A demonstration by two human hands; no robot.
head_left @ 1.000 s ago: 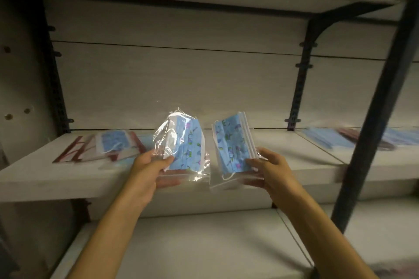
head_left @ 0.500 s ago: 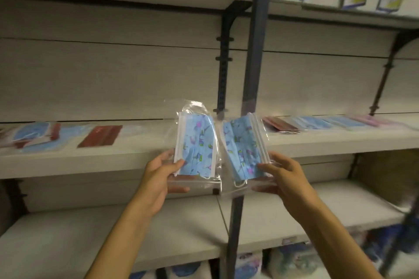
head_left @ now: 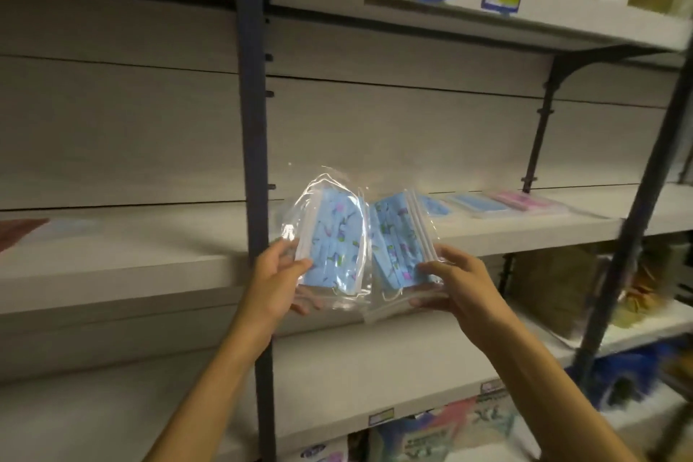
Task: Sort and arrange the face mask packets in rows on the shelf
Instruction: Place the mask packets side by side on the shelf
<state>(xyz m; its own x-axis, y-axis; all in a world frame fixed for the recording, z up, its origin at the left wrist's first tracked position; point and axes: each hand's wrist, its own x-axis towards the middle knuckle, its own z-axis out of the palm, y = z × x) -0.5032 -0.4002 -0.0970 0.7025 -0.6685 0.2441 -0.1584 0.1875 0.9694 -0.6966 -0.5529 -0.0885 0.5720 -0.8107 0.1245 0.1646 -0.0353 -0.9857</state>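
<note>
While left hand (head_left: 275,276) pinches one blue printed packet (head_left: 330,240) and right hand (head_left: 455,283) another (head_left: 397,240), both off the shelf (head_left: 487,232) near its front edge, lay them flat beside the row (head_left: 498,204) toward the back.

Just one head cam here

Looks forward and slightly down, close on the shelf (head_left: 375,232) from about chest height.

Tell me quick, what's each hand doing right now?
Left hand: holds a clear plastic packet of blue patterned face masks.
Right hand: holds a second clear packet of blue patterned masks.
</note>
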